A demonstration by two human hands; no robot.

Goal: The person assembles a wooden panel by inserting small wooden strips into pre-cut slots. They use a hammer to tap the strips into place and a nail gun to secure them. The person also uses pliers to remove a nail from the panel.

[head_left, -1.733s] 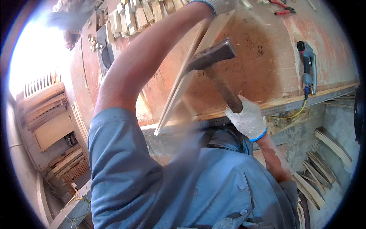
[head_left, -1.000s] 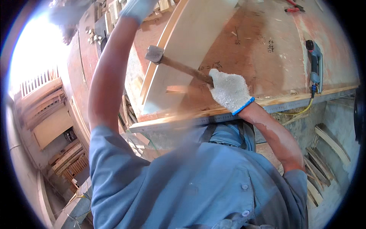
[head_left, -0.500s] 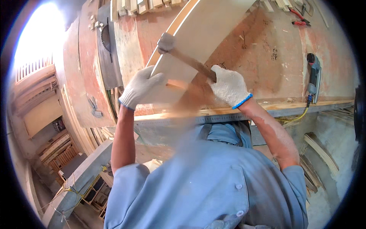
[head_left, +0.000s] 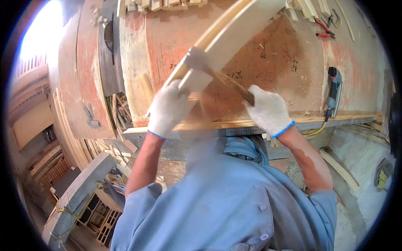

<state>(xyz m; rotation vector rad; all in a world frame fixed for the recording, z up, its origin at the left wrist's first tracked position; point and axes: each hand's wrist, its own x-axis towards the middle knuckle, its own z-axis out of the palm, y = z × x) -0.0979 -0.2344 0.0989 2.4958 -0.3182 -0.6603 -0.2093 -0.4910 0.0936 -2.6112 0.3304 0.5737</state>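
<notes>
Two gloved hands are being used on one pale, long wooden frame piece, which is lying slantwise across the reddish, worn plywood counter. A wooden-handled steel hammer is being gripped by the right hand, fingers wrapped round the handle, its head on the piece's edge. The piece is being steadied by the left hand, fingers closed over its lower end, seemingly against shifting. A blue power tool, red pliers and stacked timber are lying around the workshop.

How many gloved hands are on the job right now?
2. The left hand presses on the near end of the pale wooden board; the right hand grips the hammer by its handle, its head over the board.
</notes>
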